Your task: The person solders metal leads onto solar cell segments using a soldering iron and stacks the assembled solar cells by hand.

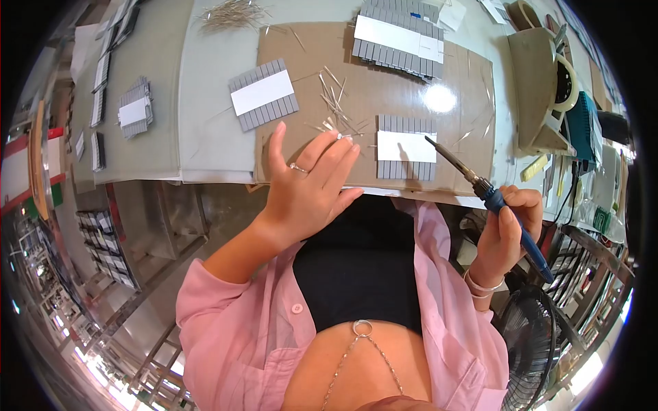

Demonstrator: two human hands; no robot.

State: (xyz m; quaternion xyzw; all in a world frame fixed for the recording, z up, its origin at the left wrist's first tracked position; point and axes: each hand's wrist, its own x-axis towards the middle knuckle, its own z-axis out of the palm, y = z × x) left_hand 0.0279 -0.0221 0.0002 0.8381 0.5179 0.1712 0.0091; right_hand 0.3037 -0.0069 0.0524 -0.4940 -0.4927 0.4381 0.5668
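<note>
My right hand grips a blue-handled soldering iron. Its metal tip points up and left, over the right part of a grey slotted strip panel with a white band across its middle. My left hand is palm down above the brown board, fingers spread. Its fingertips are at a loose scatter of thin metal pins; whether they touch any pin I cannot tell. Up and left of that hand lies a second grey panel with a white band, slightly tilted.
A stack of similar panels lies at the back of the brown board. A bundle of thin wires is at the back left, with a small panel stack further left. A beige tape dispenser-like device stands right; a black fan is below.
</note>
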